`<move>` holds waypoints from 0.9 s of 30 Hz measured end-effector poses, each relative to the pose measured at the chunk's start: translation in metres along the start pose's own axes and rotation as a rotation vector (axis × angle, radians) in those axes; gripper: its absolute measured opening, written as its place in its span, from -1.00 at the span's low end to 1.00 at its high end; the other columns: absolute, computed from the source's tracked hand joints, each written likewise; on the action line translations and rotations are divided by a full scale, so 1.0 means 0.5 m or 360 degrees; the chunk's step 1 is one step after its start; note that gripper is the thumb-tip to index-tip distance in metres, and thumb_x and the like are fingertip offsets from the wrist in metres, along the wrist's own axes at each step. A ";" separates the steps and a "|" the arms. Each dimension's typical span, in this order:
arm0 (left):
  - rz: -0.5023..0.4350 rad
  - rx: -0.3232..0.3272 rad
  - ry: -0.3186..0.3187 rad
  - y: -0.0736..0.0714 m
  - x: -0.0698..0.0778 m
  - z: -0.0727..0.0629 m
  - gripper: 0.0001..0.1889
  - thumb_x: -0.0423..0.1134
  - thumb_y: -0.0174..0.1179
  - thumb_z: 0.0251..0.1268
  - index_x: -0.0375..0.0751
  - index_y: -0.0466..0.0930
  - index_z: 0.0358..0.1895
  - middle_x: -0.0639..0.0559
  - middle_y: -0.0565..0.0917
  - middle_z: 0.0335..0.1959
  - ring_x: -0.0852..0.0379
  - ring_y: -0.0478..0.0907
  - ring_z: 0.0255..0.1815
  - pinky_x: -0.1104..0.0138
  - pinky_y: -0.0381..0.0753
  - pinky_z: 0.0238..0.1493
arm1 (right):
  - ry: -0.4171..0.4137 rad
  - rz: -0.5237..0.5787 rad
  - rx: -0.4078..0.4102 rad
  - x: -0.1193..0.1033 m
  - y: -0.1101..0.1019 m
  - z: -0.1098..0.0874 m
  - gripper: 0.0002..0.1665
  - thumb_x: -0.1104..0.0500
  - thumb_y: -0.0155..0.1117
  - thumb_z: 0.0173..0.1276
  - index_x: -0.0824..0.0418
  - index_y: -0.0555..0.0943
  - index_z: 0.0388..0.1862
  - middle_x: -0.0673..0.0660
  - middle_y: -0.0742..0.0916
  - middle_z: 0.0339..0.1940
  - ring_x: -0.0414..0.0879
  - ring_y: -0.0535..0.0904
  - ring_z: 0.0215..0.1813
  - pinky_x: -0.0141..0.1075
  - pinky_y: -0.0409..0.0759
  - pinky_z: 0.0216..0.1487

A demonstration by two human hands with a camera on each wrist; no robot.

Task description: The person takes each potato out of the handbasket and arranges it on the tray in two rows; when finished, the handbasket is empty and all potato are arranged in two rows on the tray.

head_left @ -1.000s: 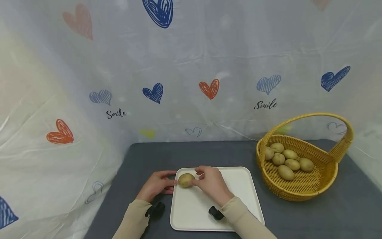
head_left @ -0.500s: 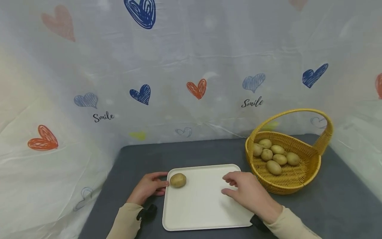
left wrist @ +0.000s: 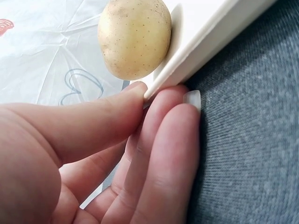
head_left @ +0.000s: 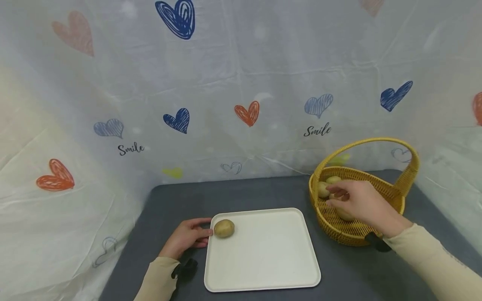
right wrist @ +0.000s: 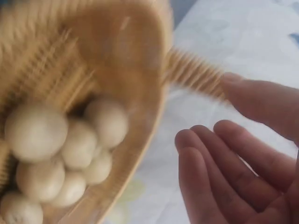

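My left hand (head_left: pixel 186 237) pinches the left rim of a cream-white tray (head_left: pixel 263 255); in the left wrist view the thumb lies on the rim and fingers are beneath it. One brown potato (head_left: pixel 224 228) rests in the tray's far left corner, just past the thumb. Over a yellow wicker basket (head_left: pixel 331 229) hovers my right hand (head_left: pixel 365 202), thumb and fingers apart and nothing between them. Several potatoes (right wrist: pixel 41 179) lie grouped in the basket, partly hidden by this hand in the head view.
A dark grey cloth (head_left: pixel 233 194) covers the table. The basket's tall arched handle (head_left: pixel 376 140) rises above the right hand. Behind hangs a pale curtain (head_left: pixel 211 75) printed with hearts.
My right hand has left the potato on the tray and moved right, over the basket. The left hand has stayed at the tray's edge. The head view has shifted a little.
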State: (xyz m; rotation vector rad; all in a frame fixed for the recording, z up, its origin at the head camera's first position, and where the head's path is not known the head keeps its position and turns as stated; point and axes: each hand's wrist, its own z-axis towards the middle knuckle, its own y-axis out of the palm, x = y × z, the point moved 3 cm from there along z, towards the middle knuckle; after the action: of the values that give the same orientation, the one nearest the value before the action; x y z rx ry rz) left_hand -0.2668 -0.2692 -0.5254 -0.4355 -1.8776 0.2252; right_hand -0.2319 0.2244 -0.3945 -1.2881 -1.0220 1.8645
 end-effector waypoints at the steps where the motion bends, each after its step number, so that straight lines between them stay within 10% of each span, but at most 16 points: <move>1: -0.0001 0.0002 0.0001 -0.001 0.000 0.000 -0.37 -0.20 0.58 0.30 -0.17 0.65 0.43 -0.10 0.80 -0.29 0.11 0.79 -0.33 0.24 0.87 -0.24 | 0.0001 -0.0009 -0.0016 0.011 0.000 0.014 -0.61 0.08 0.59 0.40 0.22 0.81 0.12 0.15 0.88 -0.03 0.04 0.82 -0.05 0.00 0.83 -0.04; 13: -0.0027 -0.0022 -0.0004 -0.001 -0.003 0.004 -0.34 -0.18 0.61 0.26 -0.18 0.64 0.43 -0.10 0.78 -0.30 0.11 0.80 -0.35 0.24 0.88 -0.24 | 0.0020 0.0017 -0.0264 0.093 0.059 0.117 -0.51 0.34 0.36 0.43 0.36 0.68 0.33 0.37 0.77 0.26 0.36 0.72 0.24 0.25 0.73 0.21; 27: -0.0039 -0.0033 0.0009 -0.003 0.001 0.001 -0.35 -0.21 0.60 0.27 -0.22 0.64 0.43 -0.10 0.78 -0.35 0.14 0.81 -0.39 0.25 0.88 -0.27 | -0.0100 -0.0108 -0.0222 0.120 0.097 0.149 -0.77 0.29 0.51 0.40 0.05 0.84 -0.03 0.06 0.85 -0.13 -0.08 0.67 -0.17 -0.12 0.63 -0.10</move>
State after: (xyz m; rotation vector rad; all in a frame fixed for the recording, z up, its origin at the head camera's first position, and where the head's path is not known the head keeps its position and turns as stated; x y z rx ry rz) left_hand -0.2676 -0.2703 -0.5243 -0.4268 -1.8801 0.1880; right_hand -0.3248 0.2335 -0.4472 -1.2637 -1.2325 1.8197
